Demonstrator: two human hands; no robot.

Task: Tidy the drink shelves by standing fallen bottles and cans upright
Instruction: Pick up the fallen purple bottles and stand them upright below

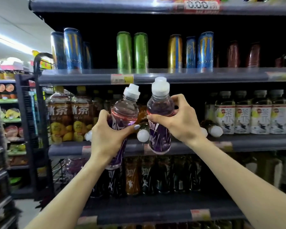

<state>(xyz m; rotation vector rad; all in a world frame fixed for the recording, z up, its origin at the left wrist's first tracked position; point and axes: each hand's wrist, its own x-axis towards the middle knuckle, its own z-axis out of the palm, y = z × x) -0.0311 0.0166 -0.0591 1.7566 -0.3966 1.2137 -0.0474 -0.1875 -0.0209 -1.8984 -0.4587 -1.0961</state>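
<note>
Both forearms reach up; my left hand (106, 133) clamps a tilted purple bottle (122, 113), my right hand (180, 119) another (160, 116), before the middle shelf (238, 142). Setting them down could knock the fallen bottles (143, 132) lying there.

Dark grey shop shelving (155, 79) — white ceiling (12, 22) with a bright strip light (8, 41); side racks (23, 113) at left
</note>
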